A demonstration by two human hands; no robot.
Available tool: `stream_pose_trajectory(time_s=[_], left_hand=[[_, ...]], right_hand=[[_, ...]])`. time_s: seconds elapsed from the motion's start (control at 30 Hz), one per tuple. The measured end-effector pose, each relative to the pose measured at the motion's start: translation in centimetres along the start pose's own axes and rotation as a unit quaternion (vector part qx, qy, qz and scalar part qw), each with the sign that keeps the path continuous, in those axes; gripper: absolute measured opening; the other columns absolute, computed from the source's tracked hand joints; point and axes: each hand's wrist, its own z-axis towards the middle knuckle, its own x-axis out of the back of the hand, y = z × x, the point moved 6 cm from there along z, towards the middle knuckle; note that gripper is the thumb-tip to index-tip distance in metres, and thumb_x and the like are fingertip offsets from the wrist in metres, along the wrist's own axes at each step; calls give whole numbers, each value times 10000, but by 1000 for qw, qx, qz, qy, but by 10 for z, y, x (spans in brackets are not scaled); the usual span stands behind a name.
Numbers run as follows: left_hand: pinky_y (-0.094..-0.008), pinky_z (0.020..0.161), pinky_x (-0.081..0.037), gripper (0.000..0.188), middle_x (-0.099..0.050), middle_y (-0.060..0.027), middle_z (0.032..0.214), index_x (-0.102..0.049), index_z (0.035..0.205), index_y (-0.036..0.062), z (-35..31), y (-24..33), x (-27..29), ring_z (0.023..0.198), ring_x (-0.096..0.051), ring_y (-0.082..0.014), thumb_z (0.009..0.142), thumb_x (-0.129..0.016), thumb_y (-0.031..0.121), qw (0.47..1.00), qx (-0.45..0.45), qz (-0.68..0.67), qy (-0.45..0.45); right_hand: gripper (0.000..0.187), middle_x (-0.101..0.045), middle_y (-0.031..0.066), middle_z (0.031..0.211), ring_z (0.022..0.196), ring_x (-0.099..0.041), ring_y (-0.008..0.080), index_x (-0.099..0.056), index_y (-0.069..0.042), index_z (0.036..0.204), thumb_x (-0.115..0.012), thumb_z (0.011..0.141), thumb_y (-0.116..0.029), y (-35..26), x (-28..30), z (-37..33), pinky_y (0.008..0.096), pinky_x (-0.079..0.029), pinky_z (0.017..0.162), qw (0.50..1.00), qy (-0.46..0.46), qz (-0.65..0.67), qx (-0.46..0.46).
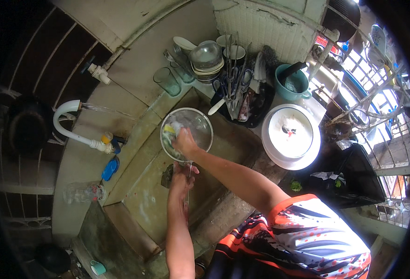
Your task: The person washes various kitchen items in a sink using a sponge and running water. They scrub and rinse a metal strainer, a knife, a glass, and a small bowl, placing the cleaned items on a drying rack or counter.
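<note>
My left hand (181,179) is closed around the thin metal handle of a round strainer (200,128), holding it up over the sink (142,204). The strainer has a shiny rim and a grey, see-through bowl. Inside it, my right hand (185,143) presses a yellow and green sponge (169,130) against the bowl, with whitish foam around it. My right fingers partly hide the sponge. To the left, water runs from a white curved faucet (65,111) toward the sink.
Glasses (167,81), stacked bowls (207,56) and a black rack of cutlery (251,111) stand along the far edge. A teal pot (292,83) and white plates (279,158) sit at right. A blue brush (110,168) and clear jar (82,192) lie on the left ledge.
</note>
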Motion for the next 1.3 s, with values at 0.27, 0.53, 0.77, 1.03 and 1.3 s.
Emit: stream_pose_trajectory(time_s=[0.27,0.53,0.77,1.03,1.3], left_hand=[[-169,331,-256,351,-631,-66,880,-351,1336,180,-8,3,2,451,-426,-64,1011,-482,176,998,5,1,-65],[-163,332,-237,422,-630,-68,878,-317,1389,231,-2,13,21,437,-386,-56,1004,-471,151,1000,-15,9,-4],[-171,356,-249,558,-624,-62,862,-187,1501,273,-8,18,22,428,-355,-54,1015,-434,151,999,-43,-6,14],[-180,367,-244,493,-604,-65,910,-268,1433,238,9,9,32,459,-360,-51,987,-365,52,997,-49,5,65],[-225,432,-324,257,-586,-39,847,-494,1184,131,9,6,27,523,-389,-67,992,-338,61,997,-63,16,41]], right_hand=[[316,-627,312,987,972,-623,427,-601,87,976,-650,756,-134,-3,9,1,458,-512,870,994,-75,-53,63],[238,-636,281,1009,935,-630,438,-607,47,971,-578,798,-113,-1,8,-5,477,-520,826,936,-216,-233,149],[172,-660,274,900,889,-654,409,-666,-8,864,-592,826,-160,-2,27,-19,479,-527,803,913,-122,-247,301],[289,-669,231,1001,941,-641,394,-677,-26,1011,-452,879,-149,10,10,-35,447,-522,847,960,-155,-123,199],[258,-635,225,949,955,-631,375,-637,-33,1040,-551,818,-131,-5,21,-46,466,-514,840,931,-165,-201,255]])
